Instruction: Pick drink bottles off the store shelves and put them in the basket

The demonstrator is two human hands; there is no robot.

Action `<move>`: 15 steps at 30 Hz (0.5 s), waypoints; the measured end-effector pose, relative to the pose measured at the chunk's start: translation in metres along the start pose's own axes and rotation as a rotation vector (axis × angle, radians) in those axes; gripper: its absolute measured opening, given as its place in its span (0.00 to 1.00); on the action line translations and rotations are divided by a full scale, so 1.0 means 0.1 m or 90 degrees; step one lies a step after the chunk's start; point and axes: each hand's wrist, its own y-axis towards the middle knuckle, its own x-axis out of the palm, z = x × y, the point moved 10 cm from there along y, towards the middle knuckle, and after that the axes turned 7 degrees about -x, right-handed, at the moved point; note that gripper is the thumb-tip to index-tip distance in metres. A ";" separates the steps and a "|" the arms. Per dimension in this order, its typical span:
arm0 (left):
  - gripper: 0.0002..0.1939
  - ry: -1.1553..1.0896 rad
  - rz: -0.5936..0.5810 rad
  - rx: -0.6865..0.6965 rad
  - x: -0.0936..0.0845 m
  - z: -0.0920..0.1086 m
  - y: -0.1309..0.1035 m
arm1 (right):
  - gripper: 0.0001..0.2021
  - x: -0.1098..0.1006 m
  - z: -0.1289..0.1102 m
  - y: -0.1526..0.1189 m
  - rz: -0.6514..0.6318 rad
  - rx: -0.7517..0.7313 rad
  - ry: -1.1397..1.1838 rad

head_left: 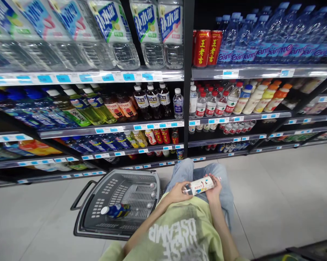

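Note:
Across my lap lies a clear plastic drink bottle (201, 185) with a mostly white label, its neck pointing right. My left hand (179, 192) is wrapped round the bottle's base. Around the neck end, my right hand (214, 189) has its fingers closed. To my left on the floor stands a grey shopping basket (98, 199) with a black handle. Inside it a blue-labelled bottle (115, 210) with a white cap lies on its side, and several clear bottles (151, 195) lie near the right wall.
Shelves of drinks rise in front of me, with a price-tag rail (141, 127) along each edge. Red cans (201, 49) and blue-tinted water bottles (277, 40) fill the upper right. Large clear bottles (147, 36) stand at upper left. Pale floor tiles (283, 203) extend to my right.

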 end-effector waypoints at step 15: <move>0.16 -0.056 -0.048 0.022 0.04 0.11 -0.02 | 0.11 -0.03 -0.04 -0.01 0.026 -0.010 0.006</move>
